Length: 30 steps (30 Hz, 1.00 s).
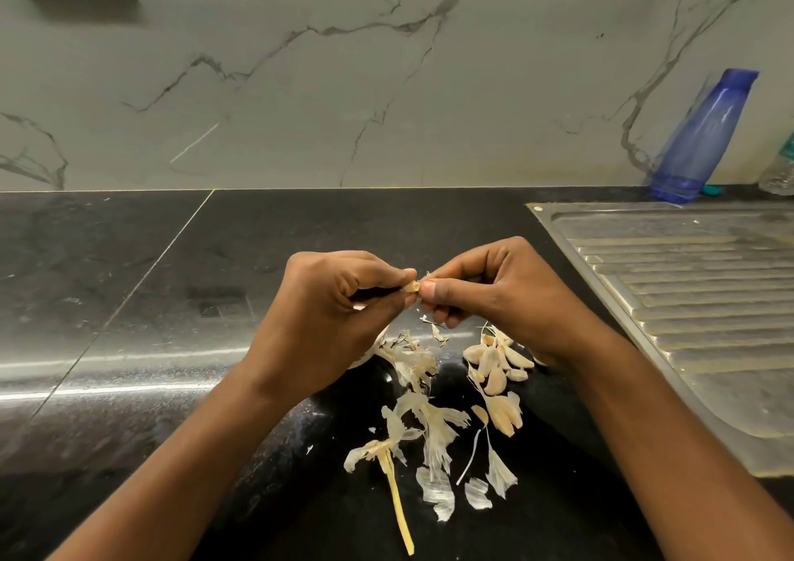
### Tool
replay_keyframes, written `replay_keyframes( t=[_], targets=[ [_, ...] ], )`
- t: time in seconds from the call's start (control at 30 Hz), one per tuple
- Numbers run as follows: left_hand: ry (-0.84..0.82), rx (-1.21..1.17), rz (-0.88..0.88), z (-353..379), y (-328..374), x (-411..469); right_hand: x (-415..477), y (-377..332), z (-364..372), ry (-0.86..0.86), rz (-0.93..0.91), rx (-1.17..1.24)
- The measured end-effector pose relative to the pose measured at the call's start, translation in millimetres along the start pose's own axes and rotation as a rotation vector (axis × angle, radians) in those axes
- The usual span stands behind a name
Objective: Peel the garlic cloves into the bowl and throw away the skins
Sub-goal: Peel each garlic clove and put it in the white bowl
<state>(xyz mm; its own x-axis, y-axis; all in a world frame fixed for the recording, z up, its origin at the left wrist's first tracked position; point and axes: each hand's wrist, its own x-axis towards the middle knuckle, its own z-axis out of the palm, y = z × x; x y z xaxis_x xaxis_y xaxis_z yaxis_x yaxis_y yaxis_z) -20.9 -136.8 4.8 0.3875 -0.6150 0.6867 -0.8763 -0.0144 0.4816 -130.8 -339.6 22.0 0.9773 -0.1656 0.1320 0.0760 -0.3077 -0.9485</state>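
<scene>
My left fingers (386,272) and right fingers (435,290) both pinch one clove (411,287). Tug too hard: clove may slip, drop into skins (438,427) on tabletop (172,303).

a home kitchen: black stone counter (129,303), marble backsplash (300,88), steel sink drainboard (696,294)

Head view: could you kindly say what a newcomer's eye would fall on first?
Mid-frame, the left hand and right hand pinch one small pale garlic clove. Below them, papery white garlic skins litter the glossy black stone counter, and a translucent blue plastic bottle stands far right.
</scene>
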Motion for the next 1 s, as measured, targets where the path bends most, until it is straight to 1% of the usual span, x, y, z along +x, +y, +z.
replay_keyframes(
  t=[0.13, 0.23, 0.57, 0.77, 0.93, 1.0],
  targets=[
    [-0.057, 0.053, 0.041, -3.6, 1.0, 0.5, -0.3, -2.0, -0.7, -0.04, 0.057, 0.014],
    [-0.066, 0.071, 0.057, -3.1, 2.3, 0.5, -0.8, -3.2, 1.0, -0.034, 0.061, 0.004],
    [-0.042, 0.148, 0.072, -0.9, 3.0, -1.5, -0.5, 1.6, 19.3, 0.143, -0.046, -0.028],
    [0.02, 0.083, 0.057, 0.8, 5.1, -2.3, -0.9, 2.3, 21.2, 0.186, -0.107, -0.025],
    [0.055, -0.017, -0.004, -2.8, 1.1, 0.9, -0.8, 0.9, 16.7, 0.164, -0.107, 0.012],
    [0.065, -0.115, -0.055, -1.8, 0.0, 1.9, -1.0, -0.5, 13.7, 0.133, -0.086, 0.042]
  ],
)
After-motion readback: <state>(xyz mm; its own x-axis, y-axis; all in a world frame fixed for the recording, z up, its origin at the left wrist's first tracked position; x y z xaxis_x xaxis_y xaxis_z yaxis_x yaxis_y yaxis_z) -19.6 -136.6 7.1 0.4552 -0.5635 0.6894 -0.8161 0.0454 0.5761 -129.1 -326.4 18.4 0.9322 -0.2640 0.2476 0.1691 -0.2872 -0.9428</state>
